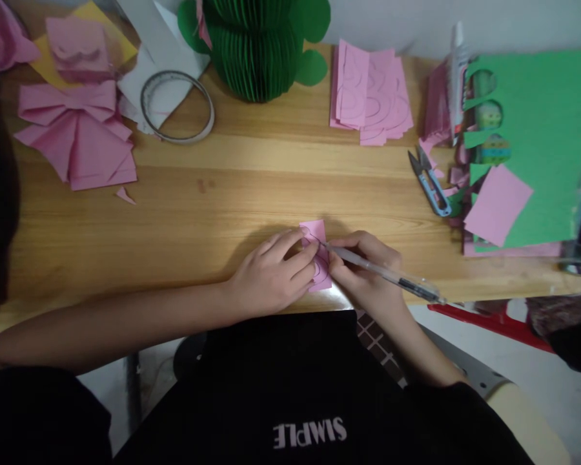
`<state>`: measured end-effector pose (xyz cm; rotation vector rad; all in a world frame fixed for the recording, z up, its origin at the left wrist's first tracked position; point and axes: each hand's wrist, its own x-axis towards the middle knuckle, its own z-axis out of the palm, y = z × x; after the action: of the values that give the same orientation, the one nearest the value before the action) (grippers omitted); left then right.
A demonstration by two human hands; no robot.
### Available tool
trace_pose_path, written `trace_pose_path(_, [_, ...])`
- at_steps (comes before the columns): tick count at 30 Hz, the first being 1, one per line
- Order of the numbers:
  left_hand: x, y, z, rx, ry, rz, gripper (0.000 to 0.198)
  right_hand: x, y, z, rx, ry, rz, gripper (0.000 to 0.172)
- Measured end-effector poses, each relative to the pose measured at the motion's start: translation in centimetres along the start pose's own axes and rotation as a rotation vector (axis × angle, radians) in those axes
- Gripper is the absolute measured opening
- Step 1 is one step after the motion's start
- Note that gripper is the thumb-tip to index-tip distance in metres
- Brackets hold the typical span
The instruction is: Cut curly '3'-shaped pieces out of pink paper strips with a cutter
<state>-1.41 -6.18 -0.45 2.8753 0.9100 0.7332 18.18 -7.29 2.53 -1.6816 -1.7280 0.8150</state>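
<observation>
My left hand (275, 274) lies over the left side of a small pink paper strip (319, 227), its fingers stretched out and pressing the strip to the table. Dark curved lines are drawn on the strip, partly hidden by the fingers. In my right hand (372, 271) is a clear-barrelled pen (392, 276), pinched near its tip. The tip meets the upper part of the strip, close to the left fingertips, and the pen's back end slants down to the right.
Pink sheets with drawn curves (370, 97) lie at the back. Blue thread snips (430, 181) rest near a glue tube (458, 84) and a green sheet (547, 148). A tape roll (208, 123), green honeycomb paper (256, 58) and folded pink paper (80, 139) stand farther left.
</observation>
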Motion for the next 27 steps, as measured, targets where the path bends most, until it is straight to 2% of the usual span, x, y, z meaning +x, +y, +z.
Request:
trace_pose_path(20, [0.0, -0.2, 0.0, -0.014, -0.020, 0.020, 0.021, -0.7, -0.2, -0.2, 0.060, -0.078, 0.025, 0.002])
trace_pose_path(27, [-0.1, -0.3, 0.2, -0.073, -0.020, 0.007, 0.014, 0.2, 0.1, -0.8, 0.196, -0.170, 0.135, 0.008])
